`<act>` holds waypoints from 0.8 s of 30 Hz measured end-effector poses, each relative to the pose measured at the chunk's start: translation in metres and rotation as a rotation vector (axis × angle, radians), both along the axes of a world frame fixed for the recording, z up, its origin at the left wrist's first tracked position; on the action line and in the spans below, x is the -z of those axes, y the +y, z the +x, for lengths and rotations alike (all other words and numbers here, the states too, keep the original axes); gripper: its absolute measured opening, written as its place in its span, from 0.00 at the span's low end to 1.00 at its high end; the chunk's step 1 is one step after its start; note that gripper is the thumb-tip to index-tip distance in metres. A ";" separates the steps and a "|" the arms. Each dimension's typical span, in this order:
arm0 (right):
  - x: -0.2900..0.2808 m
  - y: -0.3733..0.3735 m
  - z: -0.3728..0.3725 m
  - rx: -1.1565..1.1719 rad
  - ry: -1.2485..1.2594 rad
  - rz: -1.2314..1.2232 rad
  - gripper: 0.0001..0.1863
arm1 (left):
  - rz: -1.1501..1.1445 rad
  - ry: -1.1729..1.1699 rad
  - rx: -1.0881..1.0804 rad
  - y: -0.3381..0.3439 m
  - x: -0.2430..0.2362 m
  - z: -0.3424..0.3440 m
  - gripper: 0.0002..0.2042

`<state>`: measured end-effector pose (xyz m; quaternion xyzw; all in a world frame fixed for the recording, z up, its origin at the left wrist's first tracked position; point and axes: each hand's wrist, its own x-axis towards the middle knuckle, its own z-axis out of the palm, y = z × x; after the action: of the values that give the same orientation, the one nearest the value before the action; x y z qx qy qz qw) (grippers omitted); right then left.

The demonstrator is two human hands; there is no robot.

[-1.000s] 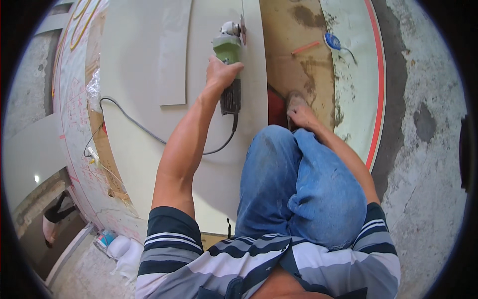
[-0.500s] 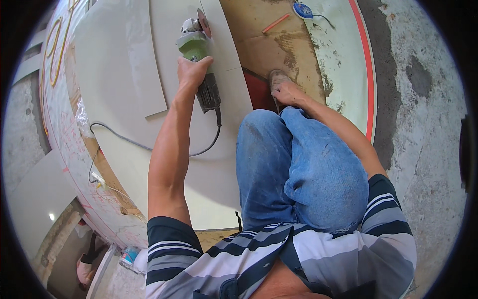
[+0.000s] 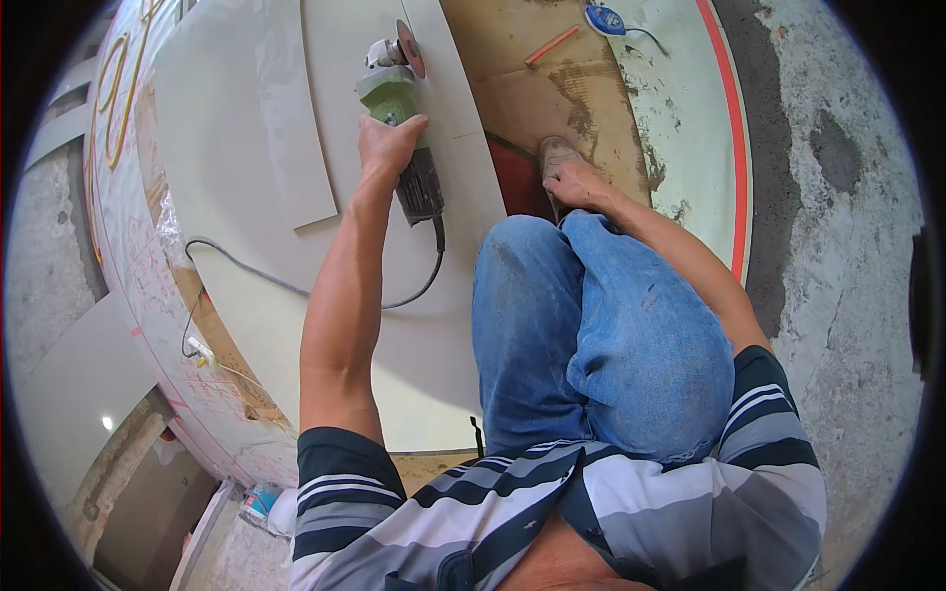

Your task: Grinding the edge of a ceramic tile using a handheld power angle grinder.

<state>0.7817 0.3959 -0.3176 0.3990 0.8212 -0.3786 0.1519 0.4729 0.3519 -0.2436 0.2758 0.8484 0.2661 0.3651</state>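
Observation:
My left hand [image 3: 390, 144] is closed around the body of a green and black angle grinder [image 3: 392, 91]. The grinder lies over a large light-grey sheet [image 3: 276, 167], its thin reddish-brown disc [image 3: 411, 49] pointing away from me and tilted on edge. A dark cord [image 3: 439, 251] leaves its rear end and loops left across the sheet. My right hand [image 3: 579, 184] is down at the toe of my brown shoe [image 3: 560, 153], just right of the sheet's edge. Its fingers are curled and partly hidden; I cannot tell what is in them.
A red-orange stick [image 3: 552, 46] lies on brown cardboard [image 3: 512, 89] at the far right of the sheet. Beyond it sits a blue tape measure [image 3: 605, 21]. A smaller grey panel [image 3: 296, 128] overlaps the sheet. A cord connector [image 3: 201, 352] rests at the left edge.
The whole view has shifted slightly to the right. Both hands and the grinder keep nearly the same places on the sheet and shoe. A person at the lower left has mostly gone from view.

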 end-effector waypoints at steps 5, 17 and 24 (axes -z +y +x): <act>-0.003 0.000 0.001 0.002 0.028 -0.056 0.20 | -0.052 0.018 -0.015 -0.002 -0.003 0.004 0.36; -0.003 0.001 -0.001 0.002 -0.004 -0.085 0.20 | -0.013 -0.020 -0.033 -0.005 -0.008 0.007 0.36; 0.003 0.000 0.001 -0.044 -0.027 -0.037 0.18 | -0.005 0.011 -0.009 -0.008 -0.006 0.008 0.35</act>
<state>0.7830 0.3963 -0.3207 0.3829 0.8207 -0.3846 0.1787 0.4810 0.3443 -0.2375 0.2726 0.8521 0.2643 0.3601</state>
